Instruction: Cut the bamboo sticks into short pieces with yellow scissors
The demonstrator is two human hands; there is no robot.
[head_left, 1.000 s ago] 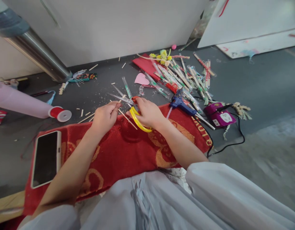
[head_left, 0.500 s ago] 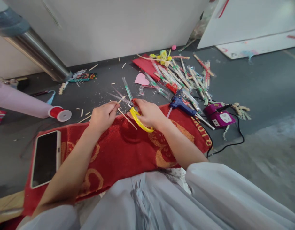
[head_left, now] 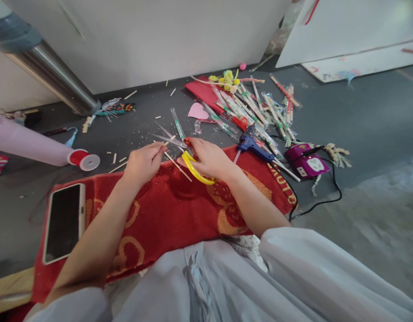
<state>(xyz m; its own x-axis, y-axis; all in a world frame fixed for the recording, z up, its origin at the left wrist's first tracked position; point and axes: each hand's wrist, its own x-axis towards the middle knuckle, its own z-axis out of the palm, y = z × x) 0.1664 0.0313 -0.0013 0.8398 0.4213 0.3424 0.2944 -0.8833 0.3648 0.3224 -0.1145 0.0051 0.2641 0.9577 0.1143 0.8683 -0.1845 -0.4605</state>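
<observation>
My left hand point(head_left: 144, 165) is closed, thumb against fingers, pinching thin pale wooden sticks. One stick point(head_left: 178, 167) slants down to the right from the fingertips, over the red towel. The short end of another point(head_left: 172, 137) reaches the scissor blades. My right hand point(head_left: 208, 158) grips scissors point(head_left: 197, 172) with a yellow handle loop; a red-orange part shows by the index finger. The blades point left, parted, close to my left fingertips. Whether they touch the stick I cannot tell. Beyond the blades lies a clear wrapper with green print point(head_left: 177, 123).
A red towel point(head_left: 166, 214) lies under my arms, with a phone point(head_left: 64, 222) on its left. A blue glue gun point(head_left: 255, 147), a purple power socket point(head_left: 307, 163) with a black cable and several wrapped chopsticks point(head_left: 240, 105) lie right. A red ribbon spool point(head_left: 83, 159) is left.
</observation>
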